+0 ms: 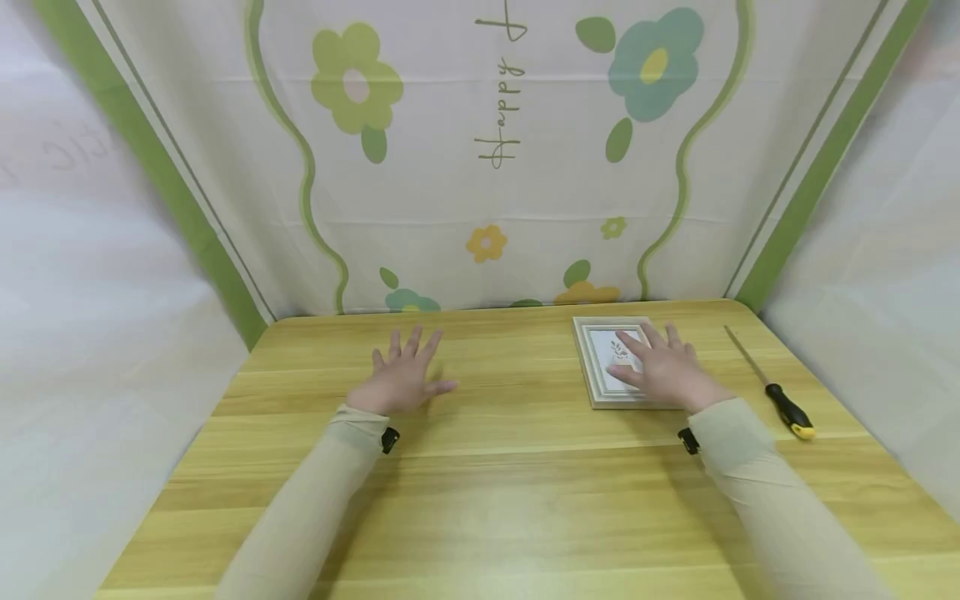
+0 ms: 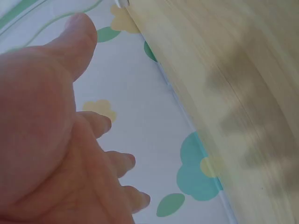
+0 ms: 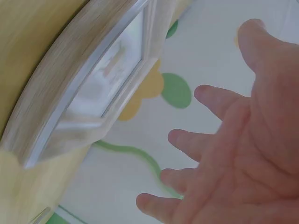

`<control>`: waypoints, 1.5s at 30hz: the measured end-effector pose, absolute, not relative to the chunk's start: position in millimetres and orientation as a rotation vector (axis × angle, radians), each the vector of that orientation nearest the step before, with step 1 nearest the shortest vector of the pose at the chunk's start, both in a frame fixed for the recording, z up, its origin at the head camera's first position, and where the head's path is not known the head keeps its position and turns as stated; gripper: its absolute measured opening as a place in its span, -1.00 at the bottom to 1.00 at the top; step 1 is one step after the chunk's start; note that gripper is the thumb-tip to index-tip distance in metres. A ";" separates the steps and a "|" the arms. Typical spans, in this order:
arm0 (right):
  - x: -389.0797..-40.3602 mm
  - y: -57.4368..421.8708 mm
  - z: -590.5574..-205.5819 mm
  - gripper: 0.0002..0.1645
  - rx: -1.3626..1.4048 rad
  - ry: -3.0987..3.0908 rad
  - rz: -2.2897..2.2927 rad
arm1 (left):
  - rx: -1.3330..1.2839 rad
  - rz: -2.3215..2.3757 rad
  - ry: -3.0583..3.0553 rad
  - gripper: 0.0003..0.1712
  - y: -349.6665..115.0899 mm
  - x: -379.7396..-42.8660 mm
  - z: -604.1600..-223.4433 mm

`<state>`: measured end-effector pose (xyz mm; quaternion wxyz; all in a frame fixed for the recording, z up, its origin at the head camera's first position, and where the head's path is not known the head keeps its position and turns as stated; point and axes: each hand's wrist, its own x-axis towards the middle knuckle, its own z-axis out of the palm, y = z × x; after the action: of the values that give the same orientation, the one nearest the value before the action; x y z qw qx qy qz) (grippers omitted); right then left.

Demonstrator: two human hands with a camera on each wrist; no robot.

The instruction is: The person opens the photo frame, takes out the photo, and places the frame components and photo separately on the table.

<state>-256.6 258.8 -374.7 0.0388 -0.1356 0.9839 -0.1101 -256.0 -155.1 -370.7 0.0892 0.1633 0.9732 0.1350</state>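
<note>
My left hand (image 1: 397, 379) hovers palm down over the left part of the table, fingers spread, holding nothing; its shadow falls on the wood in the left wrist view. My right hand (image 1: 667, 367) is spread above a pale picture frame (image 1: 587, 367), covering the frame's right side in the head view. In the right wrist view a gap separates the fingers (image 3: 187, 144) from the picture frame (image 3: 51, 93). Behind its pane is a small plant print. To the right of that hand lies a screwdriver (image 1: 787, 410) with a black and yellow handle.
The wood-grain table (image 1: 480, 517) has rounded far corners. A white cloth with flowers and lettering (image 1: 420, 192) hangs along its back edge. Pale cloth walls stand at the left (image 1: 90, 333) and the right (image 1: 885, 292).
</note>
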 end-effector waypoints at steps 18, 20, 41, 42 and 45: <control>-275.7 334.2 -400.7 -0.25 -0.038 2.907 -0.550 | 0.542 0.712 3.112 -0.65 -180.3 -241.0 -401.9; -278.4 335.9 -403.4 -0.22 -0.054 2.894 -0.551 | 0.569 0.715 3.138 -0.63 -178.7 -235.5 -403.6; -285.2 325.2 -404.7 -0.45 -0.074 2.840 -0.569 | 0.848 0.806 3.085 -0.48 -132.7 -175.9 -404.8; -285.0 325.5 -403.9 -0.44 -0.076 2.842 -0.571 | 0.858 0.799 3.086 -0.48 -131.2 -174.2 -403.1; -284.7 326.0 -400.7 -0.39 -0.070 2.842 -0.607 | 0.885 0.792 3.084 -0.50 -127.6 -170.7 -398.8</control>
<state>-284.7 326.0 -400.7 0.1170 -0.0241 0.9710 -0.2072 -170.7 -127.6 -398.8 -0.0814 0.2670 0.9301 0.2388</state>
